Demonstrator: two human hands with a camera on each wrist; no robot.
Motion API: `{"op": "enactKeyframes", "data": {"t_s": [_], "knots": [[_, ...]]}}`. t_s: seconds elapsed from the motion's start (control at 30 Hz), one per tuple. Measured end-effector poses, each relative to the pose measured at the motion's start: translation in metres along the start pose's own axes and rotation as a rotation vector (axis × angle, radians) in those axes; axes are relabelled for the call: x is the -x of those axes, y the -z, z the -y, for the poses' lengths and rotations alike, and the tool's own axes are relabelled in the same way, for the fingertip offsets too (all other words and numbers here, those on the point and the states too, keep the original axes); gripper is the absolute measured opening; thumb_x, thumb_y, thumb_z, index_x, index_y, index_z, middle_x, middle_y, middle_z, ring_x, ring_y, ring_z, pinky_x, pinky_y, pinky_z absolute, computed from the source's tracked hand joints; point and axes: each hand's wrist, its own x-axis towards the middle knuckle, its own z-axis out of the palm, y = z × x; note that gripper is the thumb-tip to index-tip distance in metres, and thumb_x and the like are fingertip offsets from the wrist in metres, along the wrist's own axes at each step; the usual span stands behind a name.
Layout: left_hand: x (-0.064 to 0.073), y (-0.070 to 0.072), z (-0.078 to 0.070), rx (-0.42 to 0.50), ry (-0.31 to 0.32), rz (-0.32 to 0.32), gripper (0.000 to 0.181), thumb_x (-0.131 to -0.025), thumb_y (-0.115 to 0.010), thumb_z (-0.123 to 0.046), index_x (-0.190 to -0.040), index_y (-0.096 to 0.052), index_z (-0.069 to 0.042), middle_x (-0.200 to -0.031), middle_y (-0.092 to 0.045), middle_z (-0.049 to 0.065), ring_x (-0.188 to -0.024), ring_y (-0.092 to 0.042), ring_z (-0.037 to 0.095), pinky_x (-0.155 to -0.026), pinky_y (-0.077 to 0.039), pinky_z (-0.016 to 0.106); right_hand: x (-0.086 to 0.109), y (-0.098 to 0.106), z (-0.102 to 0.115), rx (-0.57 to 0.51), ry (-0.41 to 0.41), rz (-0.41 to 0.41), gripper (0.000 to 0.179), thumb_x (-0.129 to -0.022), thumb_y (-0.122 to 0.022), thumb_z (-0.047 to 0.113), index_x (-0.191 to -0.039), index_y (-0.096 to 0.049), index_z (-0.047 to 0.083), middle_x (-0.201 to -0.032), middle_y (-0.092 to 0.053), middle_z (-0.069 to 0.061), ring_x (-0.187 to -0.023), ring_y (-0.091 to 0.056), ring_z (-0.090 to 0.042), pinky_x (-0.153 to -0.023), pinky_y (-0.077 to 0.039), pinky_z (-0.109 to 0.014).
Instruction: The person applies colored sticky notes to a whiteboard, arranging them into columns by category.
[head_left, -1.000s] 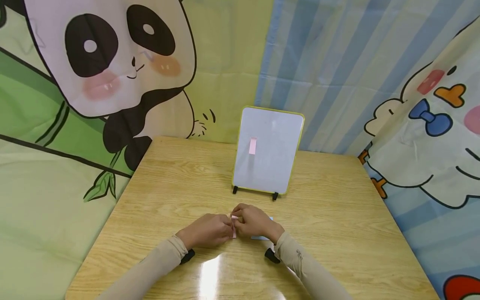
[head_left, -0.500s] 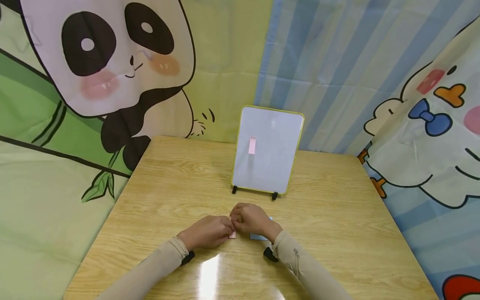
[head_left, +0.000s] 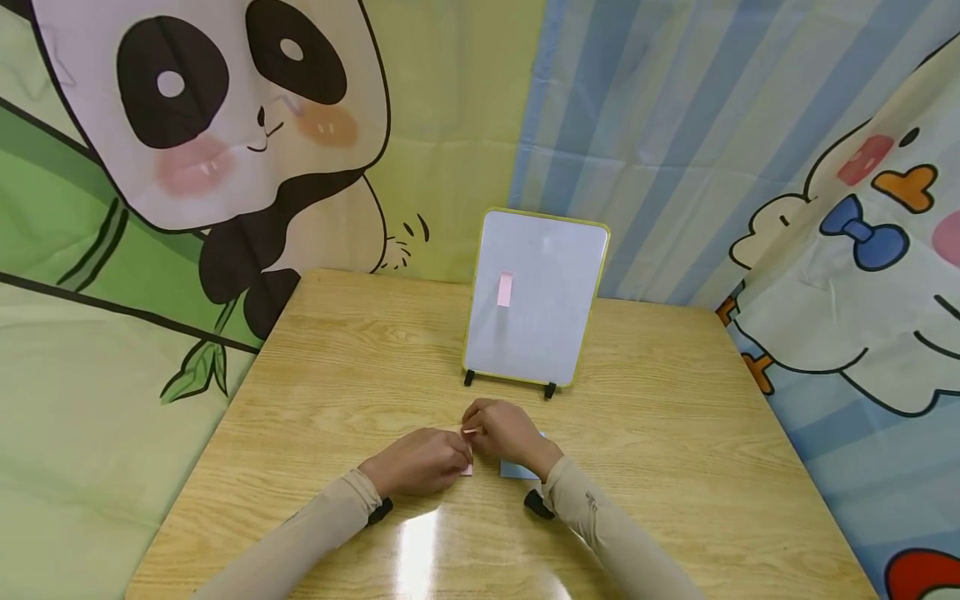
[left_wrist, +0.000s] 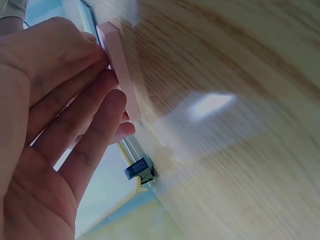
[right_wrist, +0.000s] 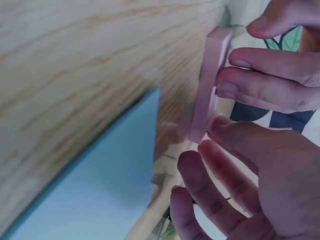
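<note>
A narrow pink sticky-note pad (right_wrist: 205, 90) stands out in both wrist views, at or just above the table; whether it touches the wood I cannot tell. My left hand (head_left: 423, 461) holds the pad, its fingertips against it, as the left wrist view shows. At the pad's far end, my right hand (head_left: 510, 435) pinches a pink slip with thumb and forefinger; the fingers partly hide it. To the right lies a light-blue sticky-note pad (head_left: 516, 470), partly covered by the right hand and wrist. One pink strip (head_left: 505, 289) sticks to the whiteboard (head_left: 542, 292).
The whiteboard has a yellow frame and black feet (head_left: 550, 390), and stands upright near the back of the wooden table (head_left: 675, 450). Cartoon-printed curtains (head_left: 645, 150) hang behind and at both sides. Light glares off the table near its front edge.
Both hands stay over the pink pad, with small finger movements at its far end. A bit of pink now shows between the right fingertips, hidden half a second ago. The whiteboard strip is unchanged.
</note>
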Motion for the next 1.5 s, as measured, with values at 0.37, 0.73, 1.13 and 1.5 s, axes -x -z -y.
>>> {"op": "enactKeyframes", "data": {"t_s": [0.37,0.73,1.13,1.5], "knots": [[-0.002,0.003,-0.002,0.018,0.021,0.024,0.008,-0.086,-0.069,-0.012,-0.085,-0.077,-0.013,-0.096,-0.071,-0.005,-0.093,-0.065,0.005,-0.082,-0.051,0.019,-0.004,0.004,0.003,-0.043,-0.113,-0.046,0.014,-0.085,-0.068,0.008,-0.089,-0.079,0.015,-0.098,-0.069,0.006,-0.089,-0.066,-0.01,-0.064,-0.053,-0.023],[-0.002,0.001,-0.002,-0.032,0.009,0.041,0.008,-0.086,-0.07,-0.015,-0.084,-0.078,-0.016,-0.096,-0.071,-0.008,-0.091,-0.065,0.003,-0.078,-0.052,0.018,-0.009,0.013,-0.001,-0.032,-0.194,-0.109,0.012,-0.086,-0.07,0.011,-0.093,-0.078,0.014,-0.096,-0.071,0.005,-0.086,-0.067,-0.012,-0.066,-0.053,-0.024],[-0.006,0.007,-0.001,-0.022,0.024,0.028,0.006,-0.087,-0.07,-0.019,-0.083,-0.074,-0.02,-0.093,-0.068,-0.009,-0.084,-0.063,0.003,-0.07,-0.052,0.018,-0.009,0.027,-0.007,-0.064,-0.203,-0.206,0.009,-0.088,-0.072,0.015,-0.092,-0.079,0.012,-0.093,-0.07,0.003,-0.069,-0.063,-0.007,-0.057,-0.049,-0.019],[-0.036,0.036,0.03,-0.144,0.244,-0.3,0.019,-0.084,-0.076,-0.02,-0.098,-0.069,-0.01,-0.092,-0.058,-0.001,-0.059,-0.044,0.006,-0.047,-0.039,0.019,-0.012,0.031,-0.007,0.025,-0.218,-0.201,0.008,-0.088,-0.073,0.017,-0.092,-0.079,0.013,-0.09,-0.07,0.0,-0.067,-0.063,-0.009,-0.056,-0.049,-0.02]]}}
